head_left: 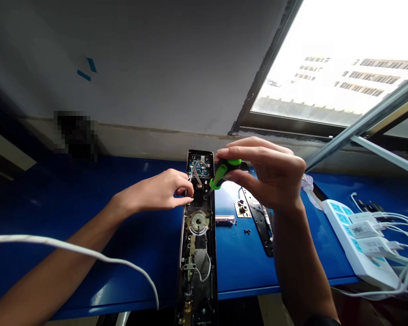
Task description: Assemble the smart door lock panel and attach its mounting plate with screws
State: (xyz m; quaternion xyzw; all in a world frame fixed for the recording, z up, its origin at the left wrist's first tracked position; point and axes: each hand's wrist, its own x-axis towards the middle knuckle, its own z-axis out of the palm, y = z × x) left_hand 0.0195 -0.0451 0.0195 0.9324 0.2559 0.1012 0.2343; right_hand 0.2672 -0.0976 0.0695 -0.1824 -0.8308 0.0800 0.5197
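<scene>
A long black electronic door-lock housing (215,253) lies open before me, its inside facing up. In it show a blue circuit board (204,172), a round metal disc (198,222) and a brass-coloured part (187,312) at the near end. My left hand (168,190) is closed at the housing's left edge, with thumb and curled fingertips over the dark middle section; the exact contact is partly hidden. My right hand (268,170) grips a green and black screwdriver (221,174) by the handle. It is tilted, with its shaft pointing down-left into the housing near the left fingertips.
Right of the housing lie a small plate with a square fitting (242,208), loose screws (247,232), a wrapped strip (225,220) and a black panel (263,231). A white power strip (347,240) with plugged chargers stands farther right. A white cable (71,246) crosses the left foreground.
</scene>
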